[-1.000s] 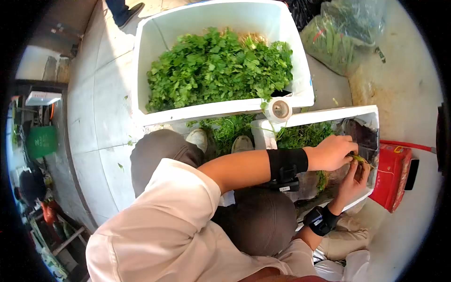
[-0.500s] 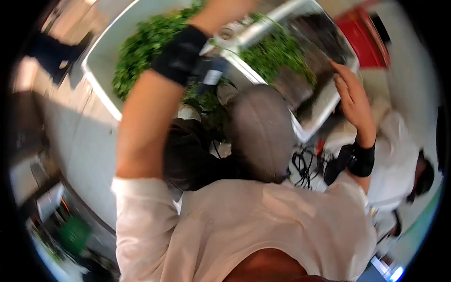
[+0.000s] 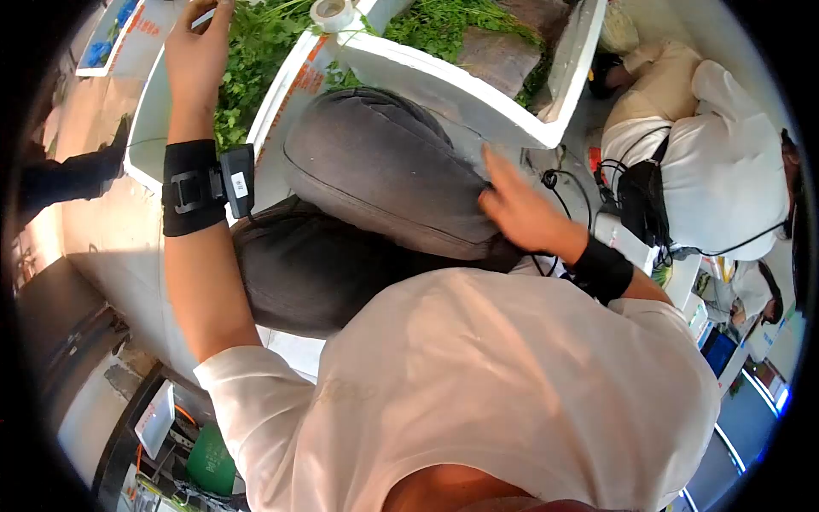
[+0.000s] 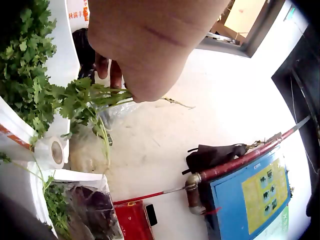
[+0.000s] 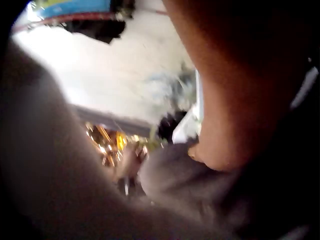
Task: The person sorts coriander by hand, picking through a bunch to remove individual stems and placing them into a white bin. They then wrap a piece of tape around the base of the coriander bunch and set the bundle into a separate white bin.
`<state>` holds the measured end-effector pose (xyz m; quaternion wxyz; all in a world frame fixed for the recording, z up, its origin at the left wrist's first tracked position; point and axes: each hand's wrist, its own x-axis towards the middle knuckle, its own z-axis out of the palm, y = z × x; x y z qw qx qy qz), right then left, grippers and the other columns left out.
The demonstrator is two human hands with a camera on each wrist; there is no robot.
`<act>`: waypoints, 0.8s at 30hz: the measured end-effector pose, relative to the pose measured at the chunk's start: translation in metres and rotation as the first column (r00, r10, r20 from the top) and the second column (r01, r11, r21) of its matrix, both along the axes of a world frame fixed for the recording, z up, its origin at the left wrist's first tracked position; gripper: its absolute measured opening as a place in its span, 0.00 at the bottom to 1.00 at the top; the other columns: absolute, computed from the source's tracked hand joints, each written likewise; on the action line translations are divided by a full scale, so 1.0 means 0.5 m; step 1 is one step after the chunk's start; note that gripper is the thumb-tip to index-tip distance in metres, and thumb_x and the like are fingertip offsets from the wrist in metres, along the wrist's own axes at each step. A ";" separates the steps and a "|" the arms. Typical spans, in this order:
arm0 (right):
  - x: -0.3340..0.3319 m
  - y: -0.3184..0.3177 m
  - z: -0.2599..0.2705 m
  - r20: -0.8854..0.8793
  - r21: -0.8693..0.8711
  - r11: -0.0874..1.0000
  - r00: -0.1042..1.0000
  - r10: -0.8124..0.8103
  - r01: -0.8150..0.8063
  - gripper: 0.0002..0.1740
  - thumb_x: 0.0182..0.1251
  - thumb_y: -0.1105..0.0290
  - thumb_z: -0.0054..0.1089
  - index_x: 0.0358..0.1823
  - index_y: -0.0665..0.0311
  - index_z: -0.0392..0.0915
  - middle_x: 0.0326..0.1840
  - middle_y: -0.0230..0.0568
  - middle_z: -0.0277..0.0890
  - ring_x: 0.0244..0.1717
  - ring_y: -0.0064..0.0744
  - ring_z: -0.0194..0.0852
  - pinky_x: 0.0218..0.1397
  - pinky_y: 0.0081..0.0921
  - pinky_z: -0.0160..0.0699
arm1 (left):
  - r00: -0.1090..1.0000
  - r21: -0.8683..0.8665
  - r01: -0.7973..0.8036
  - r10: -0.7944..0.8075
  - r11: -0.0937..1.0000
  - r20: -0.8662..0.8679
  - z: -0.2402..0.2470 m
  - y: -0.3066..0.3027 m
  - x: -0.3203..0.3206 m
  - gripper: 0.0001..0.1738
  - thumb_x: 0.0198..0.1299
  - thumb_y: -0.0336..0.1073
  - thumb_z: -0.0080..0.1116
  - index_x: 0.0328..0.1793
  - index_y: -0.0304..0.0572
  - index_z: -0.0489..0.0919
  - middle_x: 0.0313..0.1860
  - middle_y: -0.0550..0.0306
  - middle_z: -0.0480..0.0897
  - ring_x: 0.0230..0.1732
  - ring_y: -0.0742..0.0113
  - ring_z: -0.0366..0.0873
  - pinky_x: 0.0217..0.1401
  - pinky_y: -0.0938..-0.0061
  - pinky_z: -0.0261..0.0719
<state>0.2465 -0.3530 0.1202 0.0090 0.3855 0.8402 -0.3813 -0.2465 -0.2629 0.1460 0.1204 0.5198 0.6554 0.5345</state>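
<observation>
My left hand (image 3: 198,64) is raised over the large foam box (image 3: 277,98) of cilantro (image 3: 235,107). In the left wrist view it grips a few cilantro stems (image 4: 112,96). Their leaves hang to the left and a thin root sticks out on the other side. My right hand (image 3: 527,209), blurred by motion, is beside the grey-trousered knee (image 3: 375,162) with its fingers extended and nothing visible in it. The right wrist view shows this hand (image 5: 225,135) dark and smeared.
A tape roll (image 3: 333,13) sits at the rim of the large box. The smaller foam box (image 3: 465,81) holds greens and a dark, plastic-like sheet. To the right, another person (image 3: 708,145) in white sits near black cables (image 3: 563,183). A blue cabinet (image 4: 225,195) is by the wall.
My hands were together over the smaller box and have parted. The left swung across to the large box; the right drew back to the knee. The head view has turned too.
</observation>
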 end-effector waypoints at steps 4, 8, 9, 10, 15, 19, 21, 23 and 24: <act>-0.026 -0.036 -0.013 -0.091 -0.023 1.000 0.996 0.009 -0.011 0.47 0.78 0.56 0.53 0.82 0.80 0.41 0.80 0.78 0.50 0.77 0.73 0.56 0.80 0.47 0.57 | 0.992 -0.106 -0.110 0.103 0.988 -0.068 0.052 -0.060 0.031 0.25 0.70 0.47 0.66 0.63 0.36 0.82 0.46 0.54 0.87 0.42 0.75 0.79 0.42 0.77 0.76; -0.011 -0.029 -0.039 -0.110 0.003 0.995 0.989 0.097 -0.098 0.53 0.76 0.54 0.54 0.82 0.82 0.32 0.84 0.80 0.35 0.81 0.76 0.46 0.83 0.49 0.51 | 0.971 -0.021 -0.238 0.237 0.971 -0.040 0.042 -0.059 0.036 0.16 0.66 0.40 0.67 0.52 0.35 0.84 0.39 0.48 0.87 0.38 0.64 0.86 0.42 0.68 0.82; -0.011 -0.022 -0.028 -0.132 -0.021 0.991 0.983 0.127 -0.130 0.54 0.77 0.53 0.53 0.82 0.82 0.30 0.85 0.79 0.31 0.83 0.76 0.43 0.83 0.49 0.49 | 0.965 -0.042 -0.260 0.261 0.965 0.027 0.032 -0.060 0.038 0.15 0.66 0.38 0.67 0.52 0.34 0.84 0.41 0.47 0.87 0.40 0.62 0.86 0.44 0.67 0.82; -0.013 -0.012 -0.031 -0.140 -0.002 0.987 0.978 0.158 -0.159 0.54 0.77 0.53 0.53 0.82 0.82 0.30 0.85 0.79 0.31 0.83 0.76 0.43 0.83 0.49 0.49 | 0.967 0.010 -0.254 0.254 0.967 0.006 -0.002 -0.053 0.013 0.15 0.66 0.38 0.67 0.52 0.34 0.84 0.43 0.47 0.87 0.38 0.63 0.85 0.42 0.68 0.82; -0.019 0.003 -0.038 -0.172 -0.070 0.989 0.978 0.117 -0.130 0.48 0.82 0.51 0.40 0.83 0.80 0.28 0.87 0.75 0.29 0.86 0.72 0.33 0.86 0.48 0.42 | 0.932 -0.068 -0.315 0.322 0.947 0.167 0.000 -0.096 -0.017 0.16 0.68 0.37 0.66 0.54 0.32 0.83 0.44 0.53 0.86 0.40 0.70 0.82 0.42 0.73 0.78; -0.045 0.072 -0.047 -0.254 -0.079 0.992 0.964 0.079 -0.102 0.46 0.82 0.53 0.42 0.84 0.78 0.32 0.87 0.72 0.29 0.86 0.71 0.33 0.86 0.47 0.40 | 0.874 -0.236 -0.363 0.417 0.902 0.248 -0.003 -0.109 -0.028 0.17 0.70 0.38 0.65 0.58 0.33 0.82 0.49 0.57 0.86 0.47 0.74 0.80 0.47 0.77 0.77; -0.086 0.142 -0.046 -0.225 0.122 0.991 0.971 0.084 -0.057 0.44 0.81 0.57 0.45 0.85 0.76 0.37 0.88 0.69 0.34 0.87 0.68 0.34 0.87 0.48 0.38 | 0.849 -0.284 -0.392 0.463 0.875 0.255 -0.013 -0.108 -0.032 0.17 0.71 0.38 0.65 0.59 0.33 0.81 0.48 0.57 0.85 0.47 0.73 0.80 0.48 0.77 0.76; -0.136 0.228 -0.068 -0.188 0.187 0.982 0.982 -0.002 0.038 0.47 0.78 0.55 0.51 0.85 0.75 0.39 0.87 0.68 0.36 0.87 0.66 0.35 0.87 0.50 0.38 | 0.854 -0.194 -0.408 0.448 0.892 0.265 -0.043 -0.106 -0.056 0.17 0.70 0.38 0.64 0.57 0.34 0.81 0.33 0.56 0.85 0.30 0.75 0.75 0.32 0.76 0.73; -0.158 0.270 -0.083 -0.167 0.274 0.953 0.983 -0.083 0.127 0.50 0.74 0.54 0.58 0.85 0.74 0.42 0.87 0.67 0.38 0.87 0.65 0.37 0.87 0.52 0.38 | 0.850 -0.193 -0.394 0.436 0.899 0.295 -0.056 -0.108 -0.065 0.17 0.71 0.39 0.64 0.57 0.35 0.80 0.35 0.57 0.84 0.31 0.77 0.74 0.31 0.77 0.70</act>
